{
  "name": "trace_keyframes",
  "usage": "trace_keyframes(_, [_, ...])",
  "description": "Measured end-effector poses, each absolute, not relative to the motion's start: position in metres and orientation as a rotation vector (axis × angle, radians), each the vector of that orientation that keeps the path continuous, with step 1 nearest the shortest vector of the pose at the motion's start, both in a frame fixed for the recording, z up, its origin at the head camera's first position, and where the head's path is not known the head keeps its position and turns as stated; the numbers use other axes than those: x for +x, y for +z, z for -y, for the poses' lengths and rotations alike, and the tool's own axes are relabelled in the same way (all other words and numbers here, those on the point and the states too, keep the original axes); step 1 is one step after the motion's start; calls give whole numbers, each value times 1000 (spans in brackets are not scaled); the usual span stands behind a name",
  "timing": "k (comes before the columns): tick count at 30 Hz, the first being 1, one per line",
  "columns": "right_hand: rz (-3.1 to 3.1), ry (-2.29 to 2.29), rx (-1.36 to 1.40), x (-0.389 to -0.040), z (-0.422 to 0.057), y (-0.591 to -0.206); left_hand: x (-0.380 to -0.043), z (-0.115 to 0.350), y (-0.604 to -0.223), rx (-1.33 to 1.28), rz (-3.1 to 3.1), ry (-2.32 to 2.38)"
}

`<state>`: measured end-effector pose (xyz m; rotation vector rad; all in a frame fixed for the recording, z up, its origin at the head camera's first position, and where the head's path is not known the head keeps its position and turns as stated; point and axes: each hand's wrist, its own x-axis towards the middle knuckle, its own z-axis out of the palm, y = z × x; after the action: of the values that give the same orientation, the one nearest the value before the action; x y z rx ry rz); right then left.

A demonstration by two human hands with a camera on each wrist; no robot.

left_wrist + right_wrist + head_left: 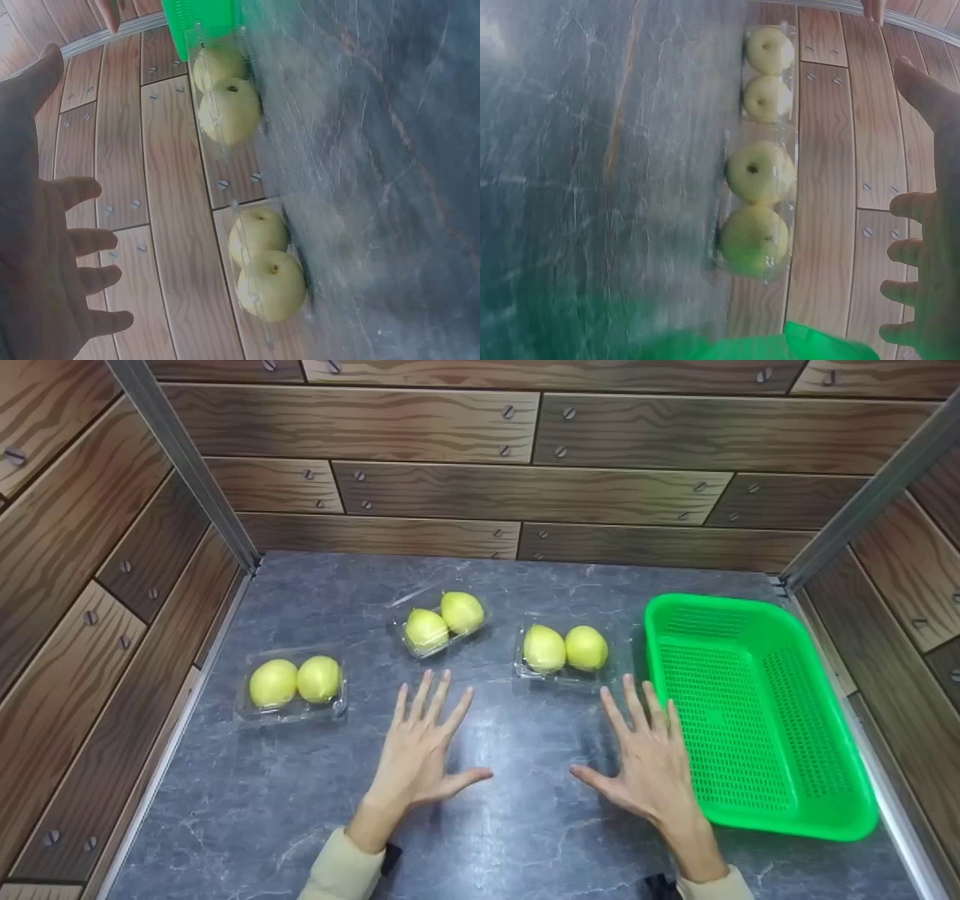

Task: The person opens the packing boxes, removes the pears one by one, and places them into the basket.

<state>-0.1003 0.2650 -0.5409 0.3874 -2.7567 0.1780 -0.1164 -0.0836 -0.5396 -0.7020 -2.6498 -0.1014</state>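
Three clear plastic boxes, each with two yellow-green pears, lie on the grey marbled table. The left box point(289, 712) sits apart from the others; the middle box point(442, 649) is tilted at an angle towards the back, and the right box point(566, 679) lies near the basket. With fingers spread and palm down, my left hand point(420, 750) hovers in front of the middle box, holding nothing. My right hand point(649, 761) is likewise spread and empty, its fingertips just in front of the right box and overlapping the basket's left rim in the head view.
A green plastic basket point(750, 821) with perforated walls stands at the table's right side. Wood-patterned panels point(450, 491) form walls at the back, left and right, with metal corner posts point(187, 465) at the back corners.
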Motion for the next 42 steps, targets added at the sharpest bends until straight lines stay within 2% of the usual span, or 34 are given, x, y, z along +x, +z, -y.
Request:
trace_keyframes(8, [2762, 158, 416, -120, -258, -548, -141, 71, -537, -776, 2719, -89])
trace_keyframes(24, [2807, 234, 349, -152, -247, -563, -194, 47, -558, -901, 2783, -76])
trace_keyframes(42, [2825, 280, 226, -180, -239, -568, -235, 3, -562, -966, 2837, -89])
